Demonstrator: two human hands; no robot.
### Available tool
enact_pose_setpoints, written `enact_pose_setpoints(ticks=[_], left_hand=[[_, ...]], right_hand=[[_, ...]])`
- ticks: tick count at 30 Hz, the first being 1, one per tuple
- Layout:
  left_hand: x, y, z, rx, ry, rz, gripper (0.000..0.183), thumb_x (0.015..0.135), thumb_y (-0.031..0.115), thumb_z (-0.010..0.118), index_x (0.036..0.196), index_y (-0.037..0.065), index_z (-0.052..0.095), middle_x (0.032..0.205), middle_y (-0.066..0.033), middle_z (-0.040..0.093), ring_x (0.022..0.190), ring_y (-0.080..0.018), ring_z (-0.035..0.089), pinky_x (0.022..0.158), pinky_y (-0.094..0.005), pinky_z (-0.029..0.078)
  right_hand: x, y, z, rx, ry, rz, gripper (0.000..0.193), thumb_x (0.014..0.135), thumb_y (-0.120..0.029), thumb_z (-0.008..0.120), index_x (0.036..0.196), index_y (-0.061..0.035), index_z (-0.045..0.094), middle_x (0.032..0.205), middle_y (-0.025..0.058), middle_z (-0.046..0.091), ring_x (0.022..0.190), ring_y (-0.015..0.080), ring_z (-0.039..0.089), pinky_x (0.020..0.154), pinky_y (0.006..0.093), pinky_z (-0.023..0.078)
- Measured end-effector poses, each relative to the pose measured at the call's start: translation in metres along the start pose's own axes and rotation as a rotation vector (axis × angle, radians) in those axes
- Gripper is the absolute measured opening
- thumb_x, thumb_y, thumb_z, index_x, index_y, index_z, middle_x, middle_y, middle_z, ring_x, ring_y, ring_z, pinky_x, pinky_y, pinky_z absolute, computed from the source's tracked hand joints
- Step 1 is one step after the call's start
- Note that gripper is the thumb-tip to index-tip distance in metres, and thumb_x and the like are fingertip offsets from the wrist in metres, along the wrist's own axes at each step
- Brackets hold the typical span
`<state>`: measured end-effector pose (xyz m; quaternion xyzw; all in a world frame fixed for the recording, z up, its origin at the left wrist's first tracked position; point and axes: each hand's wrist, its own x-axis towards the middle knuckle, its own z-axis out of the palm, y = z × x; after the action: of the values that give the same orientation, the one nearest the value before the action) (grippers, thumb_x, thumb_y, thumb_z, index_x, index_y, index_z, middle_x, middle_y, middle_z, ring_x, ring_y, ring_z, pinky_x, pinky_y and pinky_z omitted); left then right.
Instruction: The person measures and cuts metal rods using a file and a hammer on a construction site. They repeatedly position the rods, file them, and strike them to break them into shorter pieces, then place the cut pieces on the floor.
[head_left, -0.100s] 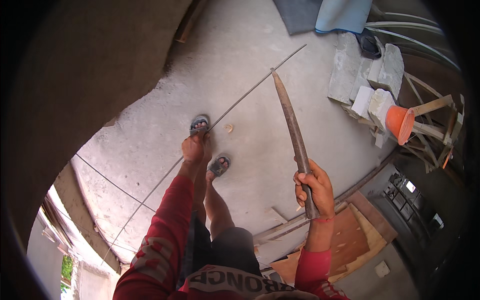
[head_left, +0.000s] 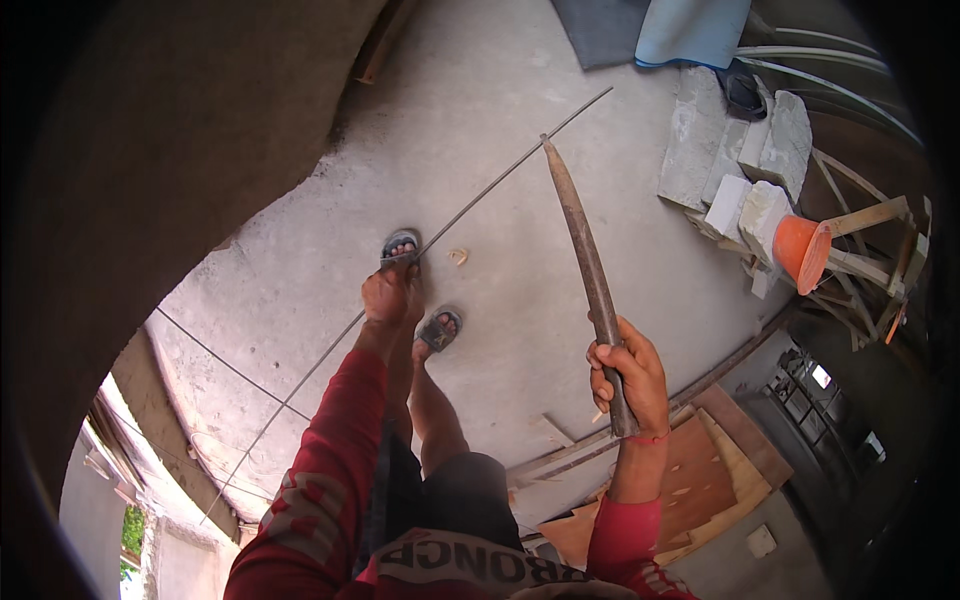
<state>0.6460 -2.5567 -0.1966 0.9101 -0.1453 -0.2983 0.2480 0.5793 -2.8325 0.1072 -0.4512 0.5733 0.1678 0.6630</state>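
- Running slantwise across the concrete floor (head_left: pixel 300 270), a thin rod (head_left: pixel 500 180) stretches from the upper middle of the view down toward the lower left, where it passes over the floor's curved edge.
- The left hand (head_left: pixel 392 295) is clenched around the rod about midway along it, knuckles up, fingers wrapped so tightly that no gap shows.
- The right hand (head_left: pixel 628 372) is closed in a fist around the lower end of a long, dark, tapering blade (head_left: pixel 585 260); the fingers (head_left: pixel 602 365) curl over the grip and the thumb side faces the camera.
- The blade rises from that fist and leans slightly left; its pointed tip sits just beside the rod, and I cannot tell whether the two touch.
- A red band circles the right wrist, and both forearms wear red sleeves (head_left: pixel 330 470).
- Two feet in sandals (head_left: pixel 440 328) stand on the floor under the left hand, one just beside the rod, the other a little lower and to the right.
- A small pale scrap (head_left: pixel 458 256) lies on the floor near the upper sandal.
- To the right, well apart from the hands, grey stone blocks (head_left: pixel 740 150) are stacked, with an orange cone-shaped piece (head_left: pixel 803 250) and wooden sticks (head_left: pixel 870 215) next to them.
- A blue cloth (head_left: pixel 690 32) and a dark mat (head_left: pixel 600 28) lie at the top edge.
- Boards (head_left: pixel 700 480) lie at the lower right below the right hand.
- A wide dark curved surface (head_left: pixel 150 180) blocks the whole left side of the view.
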Motion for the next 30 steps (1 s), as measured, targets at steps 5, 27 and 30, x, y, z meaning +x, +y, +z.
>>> enact_pose_setpoints(ticks=[5,27,30], left_hand=[[0.009,0.008,-0.007,0.014,-0.014,-0.068,0.014,0.092,0.024,0.064,0.1,0.012,0.068,0.092,-0.0139,0.072,0.081,-0.0376,0.069,0.068,-0.0474,0.055],[0.006,0.083,0.013,0.072,0.031,-0.447,0.031,0.092,0.036,0.064,0.099,0.006,0.069,0.1,-0.0174,0.071,0.099,-0.0347,0.068,0.089,-0.0463,0.052],[-0.016,0.111,0.023,0.056,0.114,-0.377,0.033,0.092,0.038,0.064,0.098,0.006,0.069,0.097,-0.0166,0.07,0.096,-0.0348,0.068,0.089,-0.0466,0.051]], right_hand=[[0.011,0.004,0.02,-0.04,0.033,0.02,0.027,0.091,-0.007,0.056,0.116,0.0029,0.053,0.073,0.0039,0.053,0.044,0.0085,0.05,0.036,0.0247,0.042],[0.164,0.071,-0.193,-0.791,-0.1,-0.163,0.034,0.09,-0.009,0.059,0.121,0.0005,0.051,0.07,0.0049,0.052,0.043,0.0147,0.051,0.038,0.0304,0.041],[0.221,0.079,-0.243,-1.171,-0.071,-0.276,0.028,0.088,-0.007,0.058,0.114,-0.0004,0.05,0.066,0.0076,0.054,0.043,0.0183,0.053,0.04,0.0355,0.045]])
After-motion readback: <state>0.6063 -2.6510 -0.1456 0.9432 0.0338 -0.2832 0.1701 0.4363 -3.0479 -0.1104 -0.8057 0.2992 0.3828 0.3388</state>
